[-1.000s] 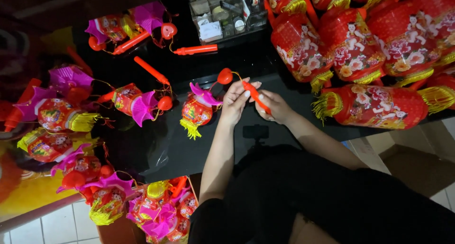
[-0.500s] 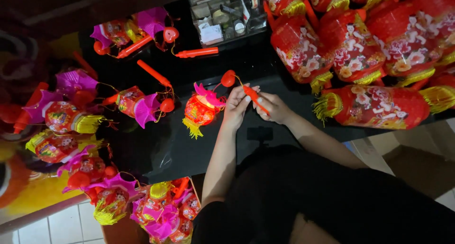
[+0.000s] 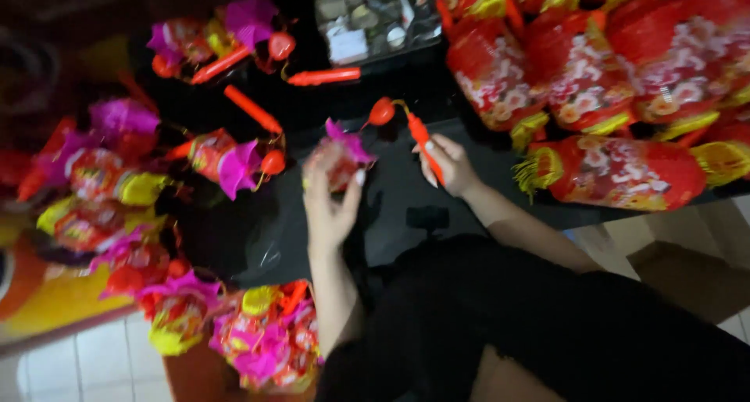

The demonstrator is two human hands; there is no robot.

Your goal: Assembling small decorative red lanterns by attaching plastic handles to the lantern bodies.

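Fingers of the right hand (image 3: 449, 164) grasp the orange stick (image 3: 426, 146), slanting up-left; left hand (image 3: 332, 195) clasps the small lantern (image 3: 344, 156).

Small lantern (image 3: 341, 158): red body, magenta paper frill on top. Stick handle (image 3: 424, 146): orange-red, with a red bulb (image 3: 381, 111) at its tip. Big lanterns (image 3: 617, 171): red, white-pink floral print, yellow fringe at the ends. Surface (image 3: 391, 207): glossy black. Floor tiles (image 3: 70, 367): white.
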